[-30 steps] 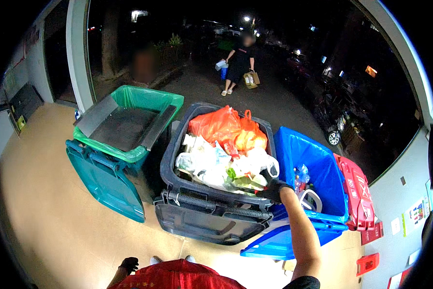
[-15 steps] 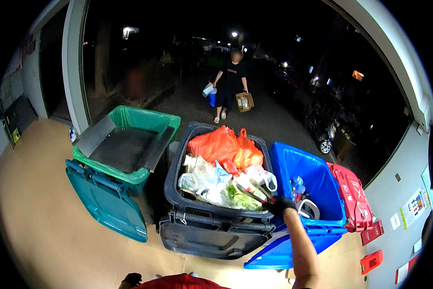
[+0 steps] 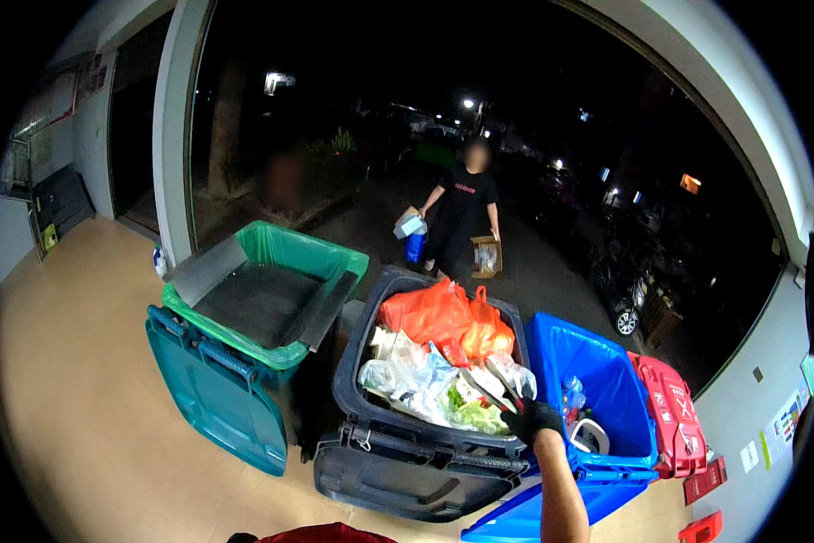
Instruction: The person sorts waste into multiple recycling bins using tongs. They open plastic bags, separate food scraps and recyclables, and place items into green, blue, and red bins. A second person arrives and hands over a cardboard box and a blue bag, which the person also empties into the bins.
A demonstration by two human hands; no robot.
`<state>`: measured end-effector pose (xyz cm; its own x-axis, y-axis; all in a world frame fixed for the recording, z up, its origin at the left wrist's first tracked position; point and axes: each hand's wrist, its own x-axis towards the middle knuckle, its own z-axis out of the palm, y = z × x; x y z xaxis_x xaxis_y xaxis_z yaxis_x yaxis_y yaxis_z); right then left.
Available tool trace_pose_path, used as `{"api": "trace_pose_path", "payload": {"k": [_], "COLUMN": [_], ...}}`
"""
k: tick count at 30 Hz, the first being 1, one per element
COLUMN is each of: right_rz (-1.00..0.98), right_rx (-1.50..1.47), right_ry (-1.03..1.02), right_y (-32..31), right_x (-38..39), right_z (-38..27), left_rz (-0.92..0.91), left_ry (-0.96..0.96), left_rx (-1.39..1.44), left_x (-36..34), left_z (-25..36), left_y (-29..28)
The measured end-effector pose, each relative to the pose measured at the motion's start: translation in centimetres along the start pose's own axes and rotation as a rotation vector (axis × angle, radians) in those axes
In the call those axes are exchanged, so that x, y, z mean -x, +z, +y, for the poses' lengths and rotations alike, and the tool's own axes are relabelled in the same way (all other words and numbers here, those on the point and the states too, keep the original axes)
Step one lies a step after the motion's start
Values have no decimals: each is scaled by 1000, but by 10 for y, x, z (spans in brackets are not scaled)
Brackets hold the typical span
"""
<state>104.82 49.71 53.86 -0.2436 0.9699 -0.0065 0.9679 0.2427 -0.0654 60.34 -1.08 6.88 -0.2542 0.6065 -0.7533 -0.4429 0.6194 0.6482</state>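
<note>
My right hand [image 3: 531, 422], in a black glove, is closed around a pair of long metal tongs [image 3: 490, 391]. The tongs reach over the near right part of an open black wheeled bin [image 3: 345, 398]. Their tips lie among white plastic bags [image 3: 402, 380] and leafy green scraps [image 3: 476, 413]. Tied orange bags [image 3: 430, 312] fill the bin's far side. Only a dark sliver of my left hand [image 3: 241, 538] shows at the lower edge, its fingers hidden.
To the left stands a green-lined bin [image 3: 285, 355] with a dark metal tray. On the right are a blue-lined bin [image 3: 552, 344] holding bottles and a red bin [image 3: 671, 407]. Beyond, a person [image 3: 466, 204] carries a cardboard box [image 3: 487, 258] and a blue container [image 3: 414, 247].
The view has tilted, so the bins sit lower and further right. The person outside has come closer to the bins. My left hand has mostly dropped out of view; my right still holds the tongs.
</note>
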Motion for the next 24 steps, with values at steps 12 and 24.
{"api": "trace_pose_path", "payload": {"k": [12,24], "right_rz": [-142,-49], "right_rx": [4,-639], "right_ry": [-199,116], "right_y": [74,70], "right_x": [-16,83], "right_z": [-28,19], "left_rz": [4,-71], "left_ry": [3,-24], "left_rx": [9,-24], "left_x": [-10,-35], "left_z": [21,54], "left_y": [-12,-21]}}
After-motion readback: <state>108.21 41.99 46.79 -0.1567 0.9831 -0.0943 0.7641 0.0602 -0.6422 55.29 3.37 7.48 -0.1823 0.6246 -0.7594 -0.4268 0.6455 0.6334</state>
